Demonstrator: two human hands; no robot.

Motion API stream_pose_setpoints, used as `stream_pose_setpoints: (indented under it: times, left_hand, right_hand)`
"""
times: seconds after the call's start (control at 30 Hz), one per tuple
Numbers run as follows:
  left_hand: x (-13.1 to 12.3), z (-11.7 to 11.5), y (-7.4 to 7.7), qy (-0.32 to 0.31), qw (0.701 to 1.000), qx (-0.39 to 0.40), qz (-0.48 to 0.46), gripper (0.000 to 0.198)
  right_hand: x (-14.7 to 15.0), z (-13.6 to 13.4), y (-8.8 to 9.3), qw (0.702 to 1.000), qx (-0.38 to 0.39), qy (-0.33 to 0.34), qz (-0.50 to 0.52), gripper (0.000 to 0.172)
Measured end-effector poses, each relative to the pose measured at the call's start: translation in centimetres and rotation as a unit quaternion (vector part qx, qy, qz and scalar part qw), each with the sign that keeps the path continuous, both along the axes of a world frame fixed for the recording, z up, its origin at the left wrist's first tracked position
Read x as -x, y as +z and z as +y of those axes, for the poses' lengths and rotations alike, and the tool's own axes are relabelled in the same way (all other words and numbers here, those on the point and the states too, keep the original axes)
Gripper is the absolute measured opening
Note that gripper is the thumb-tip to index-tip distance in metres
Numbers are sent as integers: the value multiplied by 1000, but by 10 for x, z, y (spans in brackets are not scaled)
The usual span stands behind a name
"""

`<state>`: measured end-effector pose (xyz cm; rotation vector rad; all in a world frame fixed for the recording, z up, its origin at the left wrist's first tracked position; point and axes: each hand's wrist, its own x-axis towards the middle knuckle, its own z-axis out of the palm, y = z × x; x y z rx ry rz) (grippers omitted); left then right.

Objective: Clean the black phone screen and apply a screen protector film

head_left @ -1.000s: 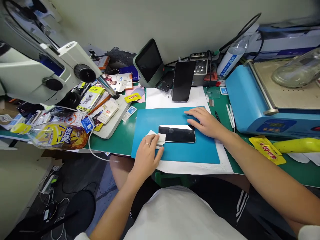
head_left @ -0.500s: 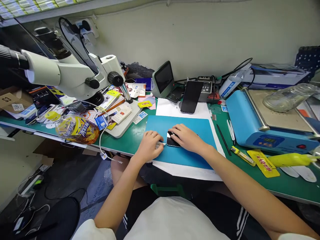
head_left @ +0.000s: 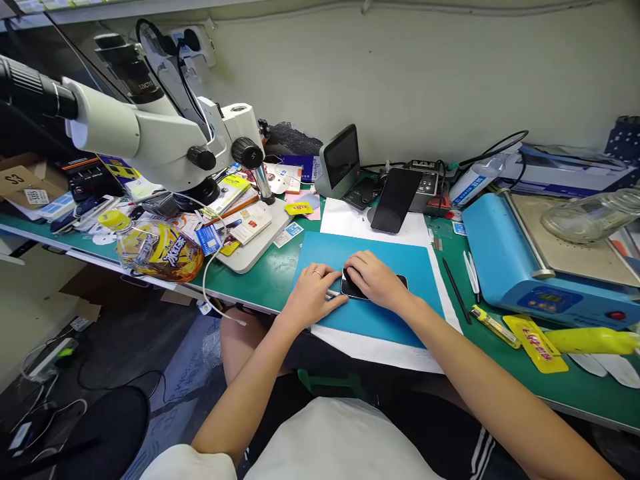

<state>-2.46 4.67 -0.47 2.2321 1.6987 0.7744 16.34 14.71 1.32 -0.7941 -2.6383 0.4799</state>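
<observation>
A dark phone [head_left: 401, 281] with a pale rim lies flat on a blue mat [head_left: 385, 327]. My right hand [head_left: 371, 279] rests over its middle, with the fingers bent and close together on the screen. At the phone's left end, my left hand [head_left: 315, 293] is curled around a thin pale object [head_left: 331, 293], mostly hidden by the palm. The left thumb and fingertips reach the phone's left edge. A second dark phone [head_left: 397, 200] leans upright behind the mat.
A microscope [head_left: 165, 143] and a drink bottle [head_left: 160, 250] stand to the left. On the right are a blue heating device [head_left: 520, 267], a black pen-like tool [head_left: 456, 291], white tweezers [head_left: 471, 272] and yellow packets. A white cable [head_left: 206, 283] hangs over the table edge.
My left thumb and fingers have stretched rightward to the phone's left edge. The right hand stays on the phone, with more of its right end showing. The whole view has shifted slightly.
</observation>
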Motion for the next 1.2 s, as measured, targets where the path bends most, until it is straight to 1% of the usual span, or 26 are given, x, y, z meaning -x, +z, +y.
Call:
stream_pose_setpoints:
  times: [0.33, 0.7, 1.2]
  left_hand:
    - [1, 2, -4, -1, 1000, -8, 3, 33]
    - [2, 1, -2, -10, 1000, 6, 2, 41]
    - [1, 1, -3, -6, 1000, 12, 4, 36]
  right_hand:
    - [2, 0, 1, 1000, 2, 1, 3, 30]
    - [4, -1, 2, 1000, -1, 5, -4, 27]
    - [9, -1, 0, 1000, 2, -7, -9, 26]
